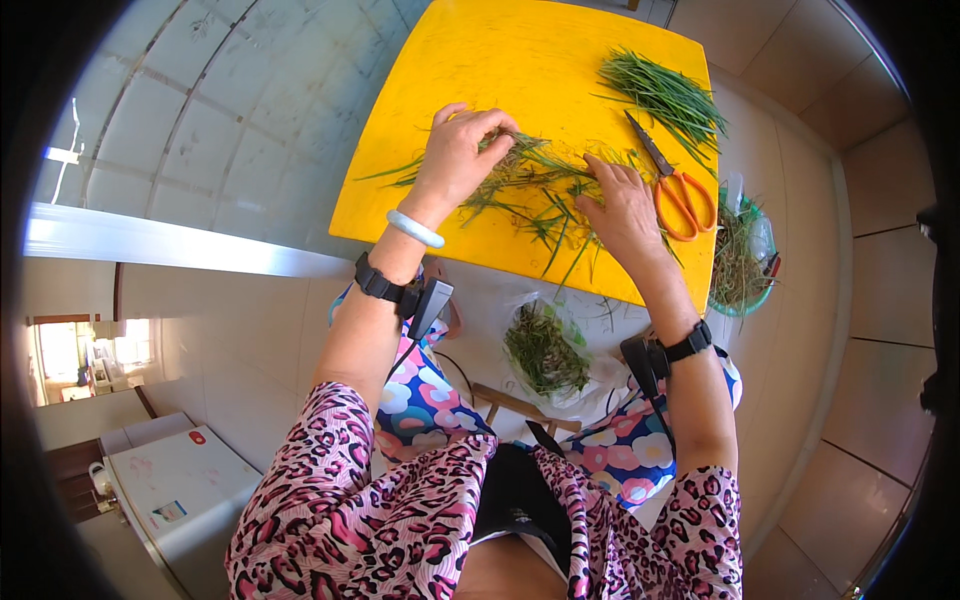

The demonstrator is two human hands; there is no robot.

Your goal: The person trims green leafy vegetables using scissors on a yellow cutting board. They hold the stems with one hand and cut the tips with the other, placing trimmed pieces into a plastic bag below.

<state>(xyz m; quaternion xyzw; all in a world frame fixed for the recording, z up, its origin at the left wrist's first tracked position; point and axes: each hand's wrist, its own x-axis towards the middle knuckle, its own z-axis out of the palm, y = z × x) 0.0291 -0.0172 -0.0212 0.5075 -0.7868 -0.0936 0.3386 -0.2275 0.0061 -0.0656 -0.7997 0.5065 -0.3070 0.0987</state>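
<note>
Over the yellow table [450, 45], my left hand [466, 150] pinches a small tuft of thin green stalks [525, 141] with dry roots between thumb and fingers. My right hand [621, 202] is at the right end of the loose pile of stalks and trimmings [547, 217]. Its fingers are bent and apart near some green blades; whether it grips any cannot be told. Orange-handled scissors [684, 204] lie right of it, blades pointing away from me. Beyond them, at the far right, rests a neat bundle of long green stalks [664, 94].
On the floor below the near edge stands a clear plastic bag [583, 330] of plant scraps. A green basket [739, 309] with dry stalks and a red-handled tool stands right of the table. A tiled wall [202, 127] is at left, a white appliance [180, 480] at lower left.
</note>
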